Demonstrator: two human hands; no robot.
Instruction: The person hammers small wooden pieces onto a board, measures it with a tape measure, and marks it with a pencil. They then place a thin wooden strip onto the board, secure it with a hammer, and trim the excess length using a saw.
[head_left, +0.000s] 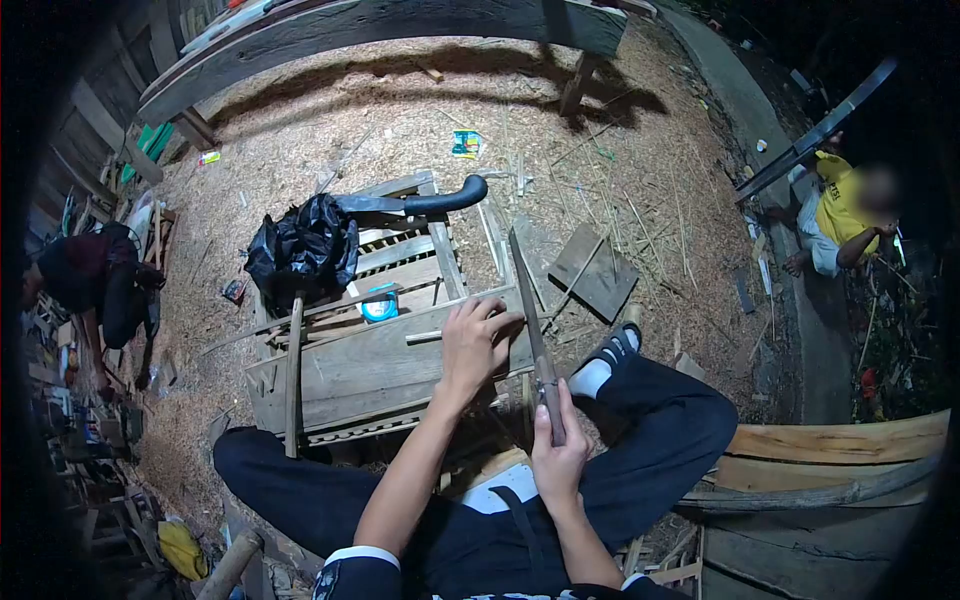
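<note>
The grip of the right hand [559, 445] is clamped on the lower end of the long blade [529, 297] by the worktop [340, 375], so a sideways slip could cut the left hand [474, 340] close beside it (whether that grip pinches the short stick [423, 337], I cannot tell).

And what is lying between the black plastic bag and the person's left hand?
The head view shows a round blue object there, with wooden slats near it; closer to the left hand lies a short pale stick.
</note>
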